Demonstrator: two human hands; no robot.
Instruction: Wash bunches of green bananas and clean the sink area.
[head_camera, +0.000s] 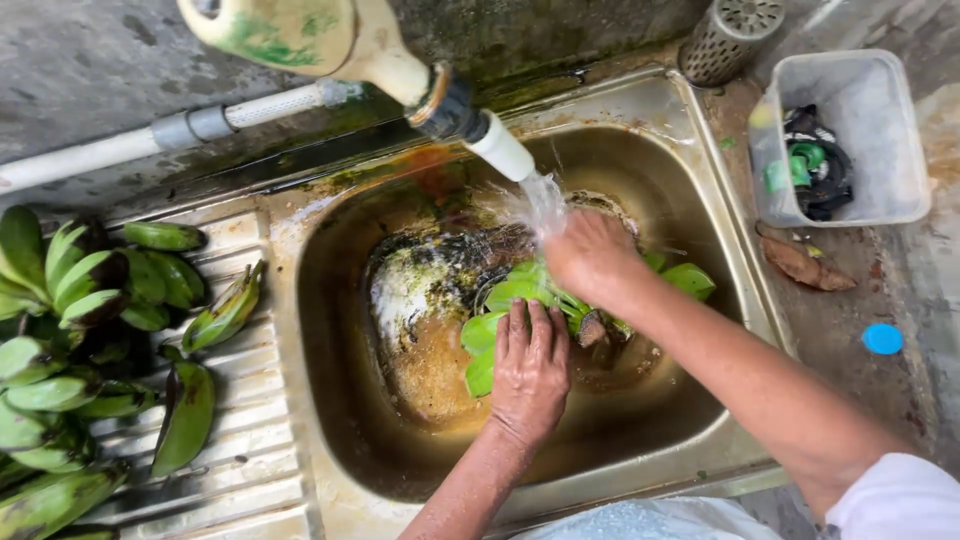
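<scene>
Pressing flat, both hands (560, 310) hold green bananas (500, 300) underwater.

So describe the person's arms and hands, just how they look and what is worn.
Both forearms are bare. The left hand and right hand wear no gloves, and no rings, watch or bracelets show. The right arm ends in a short white sleeve at the frame's lower corner. The left arm shows no sleeve before it leaves the frame. Nails look short and unpainted.

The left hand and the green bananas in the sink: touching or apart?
Touching. The head view shows the left hand pressed flat on the green bananas.
</scene>
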